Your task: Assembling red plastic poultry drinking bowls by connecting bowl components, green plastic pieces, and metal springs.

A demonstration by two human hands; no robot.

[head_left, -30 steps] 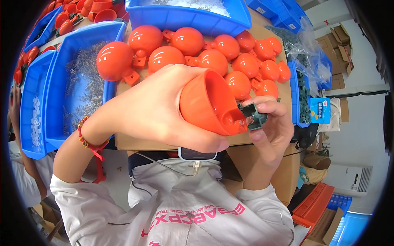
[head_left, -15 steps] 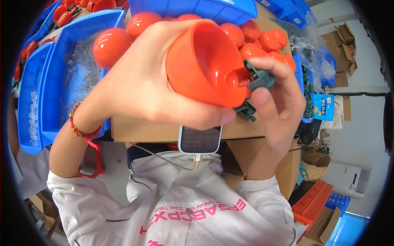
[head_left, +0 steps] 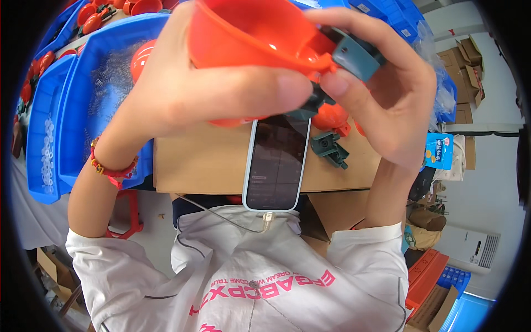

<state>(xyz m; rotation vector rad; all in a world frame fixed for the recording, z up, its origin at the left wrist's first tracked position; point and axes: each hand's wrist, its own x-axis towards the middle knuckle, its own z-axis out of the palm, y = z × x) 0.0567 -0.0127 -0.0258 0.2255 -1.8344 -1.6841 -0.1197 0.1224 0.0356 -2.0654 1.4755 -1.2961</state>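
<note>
Orange plastic fills your left hand point(head_left: 185, 99), clamped around the cup point(head_left: 240, 47), now shifted toward the far side, baring more of the phone point(head_left: 276, 160) at the surface's point(head_left: 199, 166) near edge. Your right hand point(head_left: 395, 108) pinches the green clip point(head_left: 358, 57) at the cup's right, so both parts sit close; seating can't be told.

The head-worn fisheye over there looks steeply down, close above the left hand point(head_left: 185, 91) and right hand point(head_left: 401, 105), with the tabletop point(head_left: 199, 160) farther below.
</note>
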